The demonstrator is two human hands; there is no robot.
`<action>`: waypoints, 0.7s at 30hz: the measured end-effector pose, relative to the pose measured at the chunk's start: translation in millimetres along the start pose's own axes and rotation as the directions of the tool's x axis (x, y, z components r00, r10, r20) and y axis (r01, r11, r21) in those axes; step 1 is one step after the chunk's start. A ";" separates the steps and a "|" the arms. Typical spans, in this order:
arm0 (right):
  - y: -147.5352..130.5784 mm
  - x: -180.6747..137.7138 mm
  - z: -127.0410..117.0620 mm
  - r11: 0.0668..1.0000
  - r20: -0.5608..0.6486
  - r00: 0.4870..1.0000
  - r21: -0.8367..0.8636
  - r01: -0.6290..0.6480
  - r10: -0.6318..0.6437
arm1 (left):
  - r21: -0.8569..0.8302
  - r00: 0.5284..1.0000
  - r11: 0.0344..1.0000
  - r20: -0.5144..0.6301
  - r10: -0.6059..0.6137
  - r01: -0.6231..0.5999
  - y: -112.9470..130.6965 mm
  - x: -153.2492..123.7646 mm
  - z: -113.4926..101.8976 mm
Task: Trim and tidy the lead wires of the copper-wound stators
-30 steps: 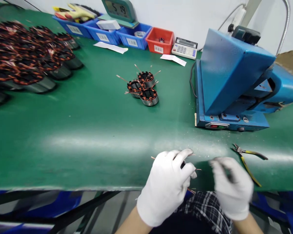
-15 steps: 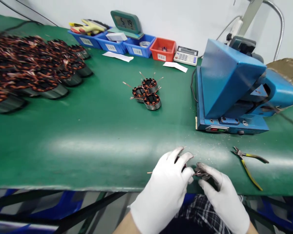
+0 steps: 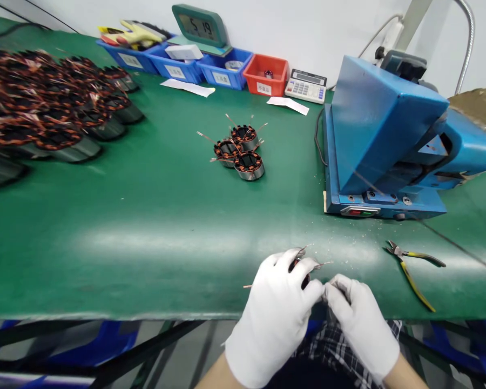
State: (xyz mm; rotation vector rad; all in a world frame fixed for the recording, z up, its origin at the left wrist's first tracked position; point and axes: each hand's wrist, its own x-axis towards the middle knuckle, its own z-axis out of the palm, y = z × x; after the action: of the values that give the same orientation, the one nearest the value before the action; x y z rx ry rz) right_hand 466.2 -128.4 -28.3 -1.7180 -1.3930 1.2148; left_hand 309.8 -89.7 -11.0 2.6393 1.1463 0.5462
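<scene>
1. Your left hand (image 3: pixel 277 313) holds a copper coil (image 3: pixel 305 278) over the near edge of the tabletop (image 3: pixel 166 227), grip closed round it.
2. Your right hand (image 3: pixel 358 324) touches the left, grip apparently pinching a wire lead (image 3: pixel 322 265).
3. It looks like lead dressing. The next move needs a steady left hold and a gentle pull. Pliers (image 3: pixel 413 270) lie near on your right.

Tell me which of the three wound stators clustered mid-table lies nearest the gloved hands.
The front stator, showing its shiny steel side toward the camera; the other two sit behind it, closer to the wall.
</scene>
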 end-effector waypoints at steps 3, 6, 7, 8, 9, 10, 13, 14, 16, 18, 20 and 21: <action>-3.9 -0.1 -10.8 0.870 0.132 0.974 0.440 -0.222 0.182 | 0.016 1.000 1.000 -0.016 0.019 -0.018 -1.8 1.4 2.6; 1.4 -7.8 -16.5 0.908 -0.176 0.977 0.417 -0.037 0.121 | -0.001 0.998 1.000 -0.062 0.021 -0.021 -4.4 1.3 6.4; 4.5 -11.0 -15.3 0.948 -0.256 0.965 0.315 0.035 0.050 | -0.010 0.997 1.000 -0.073 0.016 -0.017 -4.8 1.1 7.2; 8.0 -13.7 -12.7 0.973 -0.290 0.956 0.205 0.101 -0.039 | -0.021 0.997 1.000 -0.080 0.011 -0.013 -5.0 0.7 7.5; 11.6 -15.7 -9.0 0.979 -0.297 0.945 0.101 0.174 -0.137 | -0.034 0.997 0.999 -0.082 0.002 -0.005 -4.9 0.4 7.6; 15.2 -16.7 -4.8 0.967 -0.288 0.926 0.002 0.254 -0.243 | -0.047 0.996 0.999 -0.084 -0.006 0.002 -4.6 0.0 7.5; 21.5 -14.8 6.1 0.868 -0.278 0.831 -0.277 0.412 -0.483 | -0.072 0.995 0.997 -0.094 -0.018 0.012 -4.2 -0.6 8.2; 20.9 -13.3 8.2 0.844 -0.285 0.811 -0.342 0.412 -0.511 | -0.071 0.995 0.997 -0.103 -0.017 0.010 -4.3 -0.7 9.1; 14.8 -9.6 9.8 0.876 -0.283 0.853 -0.346 0.335 -0.438 | -0.054 0.993 0.999 -0.115 -0.005 -0.002 -5.0 -0.7 11.4; 3.9 -5.6 8.0 0.989 -0.203 0.970 -0.089 0.120 -0.136 | -0.026 0.992 1.000 -0.129 0.013 -0.017 -5.7 -0.5 12.9; -7.1 -1.4 3.0 0.920 0.093 0.970 0.308 -0.244 0.226 | -0.006 0.989 0.999 -0.144 0.033 -0.034 -5.9 -0.2 12.2; -11.3 0.6 -0.7 0.802 0.277 0.907 0.433 -0.411 0.316 | 0.001 0.989 0.999 -0.144 0.035 -0.035 -5.8 -0.1 11.0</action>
State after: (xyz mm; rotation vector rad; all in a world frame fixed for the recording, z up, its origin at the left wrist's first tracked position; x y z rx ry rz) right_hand 462.3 -124.8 -18.3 -1.5690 -0.7575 1.8086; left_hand 310.5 -86.4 -23.0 2.6600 1.1390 0.7554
